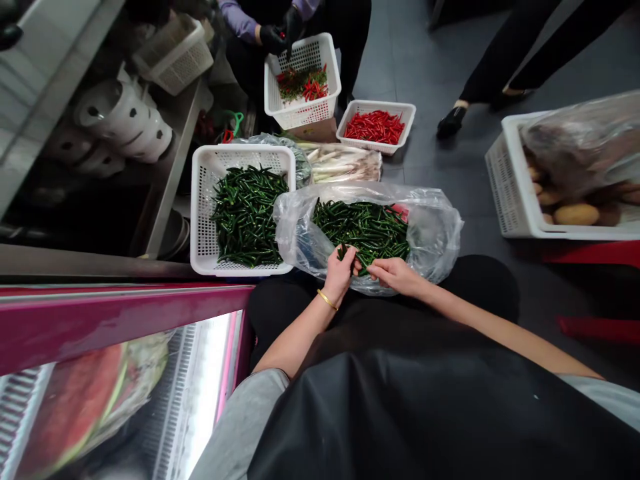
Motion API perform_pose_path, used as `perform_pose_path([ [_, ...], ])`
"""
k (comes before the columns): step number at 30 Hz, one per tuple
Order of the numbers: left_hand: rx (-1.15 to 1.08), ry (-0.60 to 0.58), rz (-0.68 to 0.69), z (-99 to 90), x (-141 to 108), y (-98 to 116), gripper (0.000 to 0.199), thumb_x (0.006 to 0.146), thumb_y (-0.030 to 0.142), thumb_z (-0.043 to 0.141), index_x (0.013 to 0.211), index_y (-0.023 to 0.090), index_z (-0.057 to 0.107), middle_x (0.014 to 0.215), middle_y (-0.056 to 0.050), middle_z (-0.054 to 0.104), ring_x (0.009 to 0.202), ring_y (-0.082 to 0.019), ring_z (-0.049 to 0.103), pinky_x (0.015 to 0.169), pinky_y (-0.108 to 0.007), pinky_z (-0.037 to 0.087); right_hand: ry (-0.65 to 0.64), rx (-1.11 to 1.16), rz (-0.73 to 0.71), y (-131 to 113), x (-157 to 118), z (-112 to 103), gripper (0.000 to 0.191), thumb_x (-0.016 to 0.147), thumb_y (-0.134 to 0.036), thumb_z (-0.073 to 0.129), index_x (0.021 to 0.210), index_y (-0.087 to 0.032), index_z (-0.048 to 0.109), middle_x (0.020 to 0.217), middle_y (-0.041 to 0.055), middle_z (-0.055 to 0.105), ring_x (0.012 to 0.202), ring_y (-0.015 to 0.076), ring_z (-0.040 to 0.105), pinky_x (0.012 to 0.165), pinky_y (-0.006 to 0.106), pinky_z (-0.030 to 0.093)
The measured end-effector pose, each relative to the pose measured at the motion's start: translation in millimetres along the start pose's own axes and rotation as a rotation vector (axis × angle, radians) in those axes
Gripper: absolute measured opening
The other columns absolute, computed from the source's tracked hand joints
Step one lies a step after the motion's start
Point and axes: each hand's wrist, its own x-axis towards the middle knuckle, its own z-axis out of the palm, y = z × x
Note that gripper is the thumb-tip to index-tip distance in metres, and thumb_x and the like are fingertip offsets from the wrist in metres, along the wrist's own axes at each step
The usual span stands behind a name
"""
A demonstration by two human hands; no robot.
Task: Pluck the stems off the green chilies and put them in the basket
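Observation:
Both hands are over an opened clear plastic bag [435, 230] heaped with thin green chili peppers [367, 227]. My left hand [341, 270], with a gold bangle at the wrist, is closed around a few green chilies whose dark ends show above the thumb. Beside it my right hand [395, 275] pinches at the tip of a green chili, close to the left fingers. To the left stands a white perforated basket [200, 213] holding a pile of green chilies [250, 217].
Across from me a person in black gloves [273, 39] works over a white basket [300, 119] with red chilies. A tray of red chilies [375, 127], bagged scallions [345, 163] and a potato crate [505, 187] stand around. A lit display fridge [125, 320] borders my left; another person's legs [495, 67] are at upper right.

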Motion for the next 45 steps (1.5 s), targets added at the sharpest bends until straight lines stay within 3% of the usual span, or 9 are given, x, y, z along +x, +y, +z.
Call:
perform_pose_path([
  [5,-0.063,0.16,0.185,-6.1,9.1,43.0,0.028,0.081,0.046,0.058,0.085,0.019,0.056,0.084,-0.004,0.066,0.065,-0.011,0.06,0.062,-0.023,0.046,0.16,-0.309,0.029,-6.0,20.6,-24.8,0.05,0.094,-0.049,0.028,0.08,-0.018,0.064,0.062,0.0035,0.061,0.059,0.0158,0.057,0.061,0.027,0.042],
  [9,-0.318,0.013,0.014,-28.2,31.3,61.8,0.023,0.075,0.037,0.059,0.085,0.017,0.052,0.079,-0.006,0.066,0.065,-0.015,0.062,0.06,-0.026,0.047,0.248,-0.909,-0.204,-8.5,58.8,-41.7,0.037,0.09,-0.041,0.045,0.112,-0.021,0.067,0.112,0.0146,0.062,0.099,0.0271,0.053,0.08,0.036,0.038],
  [14,-0.168,-0.082,-0.043,-40.7,51.8,55.7,0.019,0.07,0.03,0.062,0.082,0.016,0.059,0.054,0.004,0.051,0.042,-0.006,0.041,0.049,-0.022,0.039,0.071,-1.129,-0.346,-8.2,97.8,-52.9,0.032,0.091,-0.028,0.043,0.088,-0.018,0.074,0.098,0.0148,0.063,0.103,0.0283,0.047,0.081,0.038,0.032],
  [20,0.598,-0.193,0.257,-23.0,69.6,39.3,0.02,0.067,0.023,0.071,0.087,0.02,0.07,0.074,-0.002,0.065,0.065,-0.014,0.055,0.071,-0.026,0.044,0.223,-0.958,-0.377,-19.5,73.6,-74.1,0.034,0.091,-0.035,0.044,0.092,-0.018,0.073,0.096,0.012,0.065,0.091,0.0245,0.054,0.082,0.037,0.034],
  [25,0.821,-0.281,0.365,-9.7,72.6,34.5,0.009,0.072,0.017,0.066,0.079,0.022,0.071,0.082,-0.005,0.069,0.081,-0.02,0.061,0.081,-0.03,0.044,0.184,-0.542,-0.291,-32.2,66.9,-66.9,0.029,0.085,-0.037,0.049,0.083,-0.019,0.071,0.084,0.0069,0.069,0.077,0.019,0.06,0.072,0.03,0.041],
  [29,0.749,-0.305,0.397,-12.8,60.6,50.5,0.006,0.071,0.017,0.067,0.074,0.02,0.071,0.079,-0.006,0.069,0.077,-0.019,0.061,0.079,-0.029,0.044,0.139,-0.084,-0.179,-30.4,72.9,-59.6,0.031,0.076,-0.049,0.06,0.07,-0.019,0.065,0.063,0.0032,0.065,0.06,0.0163,0.058,0.062,0.029,0.043],
  [33,0.306,-0.167,0.29,-25.2,52.4,73.4,0.018,0.076,0.035,0.067,0.08,0.018,0.07,0.07,-0.004,0.065,0.062,-0.013,0.056,0.062,-0.026,0.044,0.213,0.243,-0.168,-18.0,77.6,-59.8,0.041,0.078,-0.057,0.054,0.077,-0.017,0.064,0.068,0.0051,0.064,0.067,0.0182,0.06,0.066,0.032,0.048],
  [40,-0.201,-0.177,-0.01,-42.1,59.1,72.5,0.036,0.07,0.048,0.07,0.069,0.016,0.053,0.066,-0.002,0.06,0.053,-0.008,0.052,0.045,-0.02,0.036,0.074,-0.952,-0.195,-21.0,108.3,-26.2,0.029,0.083,-0.038,0.057,0.095,-0.017,0.073,0.106,0.0163,0.062,0.101,0.0281,0.055,0.079,0.035,0.042],
  [45,-0.024,-0.14,-0.082,-42.3,63.1,52.3,0.033,0.062,0.035,0.077,0.077,0.016,0.055,0.046,0.009,0.042,0.038,-0.004,0.035,0.041,-0.019,0.024,0.114,-0.889,-0.084,-41.5,120.0,-34.7,0.028,0.086,-0.032,0.049,0.092,-0.016,0.071,0.094,0.0117,0.067,0.081,0.0207,0.06,0.067,0.028,0.038],
])
